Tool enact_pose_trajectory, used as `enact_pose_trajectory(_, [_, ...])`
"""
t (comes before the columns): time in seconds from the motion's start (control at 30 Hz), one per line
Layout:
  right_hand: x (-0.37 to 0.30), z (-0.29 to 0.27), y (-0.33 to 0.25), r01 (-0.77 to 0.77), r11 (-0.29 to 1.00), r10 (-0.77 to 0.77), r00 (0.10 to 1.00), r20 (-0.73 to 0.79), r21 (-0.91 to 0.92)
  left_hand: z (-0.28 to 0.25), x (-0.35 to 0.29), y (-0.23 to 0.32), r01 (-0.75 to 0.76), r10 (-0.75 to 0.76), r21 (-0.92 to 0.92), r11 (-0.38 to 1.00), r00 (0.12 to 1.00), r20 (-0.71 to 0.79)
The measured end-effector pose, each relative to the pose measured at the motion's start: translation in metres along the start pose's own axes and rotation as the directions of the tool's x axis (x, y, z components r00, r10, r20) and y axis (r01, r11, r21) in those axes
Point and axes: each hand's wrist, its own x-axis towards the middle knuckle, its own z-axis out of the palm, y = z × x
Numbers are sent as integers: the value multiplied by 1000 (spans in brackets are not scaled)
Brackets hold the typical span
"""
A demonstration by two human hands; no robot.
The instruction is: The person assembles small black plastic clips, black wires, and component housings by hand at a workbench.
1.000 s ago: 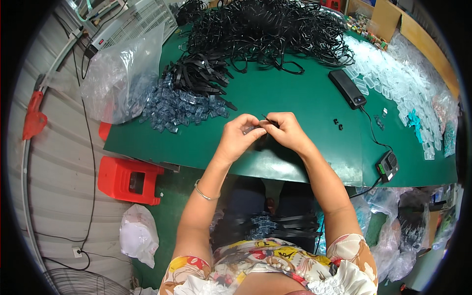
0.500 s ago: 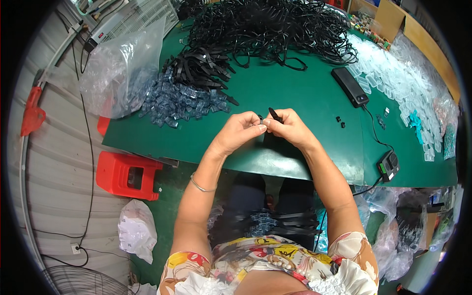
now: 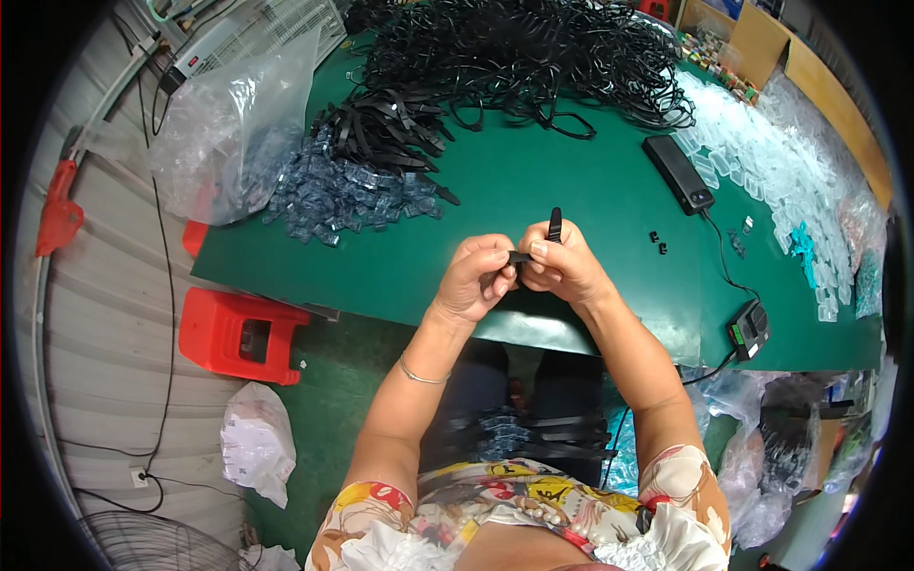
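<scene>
Above the table's front edge, my left hand and my right hand meet with a short black strap between them. One ribbed end of the strap stands up out of my right fist. My left thumb and fingers pinch its other part in the gap between the hands. Whether a small clip sits on it there is hidden by my fingers. To the left lie a heap of bluish clear plastic clips and, behind it, a pile of black straps. More straps with bluish clips rest on my lap.
A large tangle of black loops covers the back of the green table. On the right are a black power pack, a corded device, small black pieces and clear plastic parts. A red stool stands left.
Both hands have come slightly nearer to me, the left one also rightward. The strap's end now stands more upright from my right hand, and a black part shows between the hands.
</scene>
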Motion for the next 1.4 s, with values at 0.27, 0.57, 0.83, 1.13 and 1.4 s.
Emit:
enact_pose_trajectory(0.27, [-6, 7, -2, -10, 1000, 10, 996, 89, -4, -3, -4, -1, 22, -7, -69, 997, 978, 206])
enact_pose_trajectory(0.57, [-8, 4, -7, 36, 999, -36, 999, 3, -26, 16, -11, 21, 117, -110, 394, 912, 993, -42])
enact_pose_trajectory(0.83, [-4, 5, -6, 50, 994, -56, 996, -66, -93, 34, -21, 32, 109, 1, 641, 760, 986, -170])
enact_pose_trajectory(1.13, [-7, 5, -6, 66, 988, -78, 993, 84, 138, 13, -24, 11, 69, -68, -15, 997, 994, 83])
enact_pose_trajectory(1.4, [1, 6, -2, 160, 900, -200, 978, -59, -405, 22, -31, 32, 50, 20, 456, 888, 989, -149])
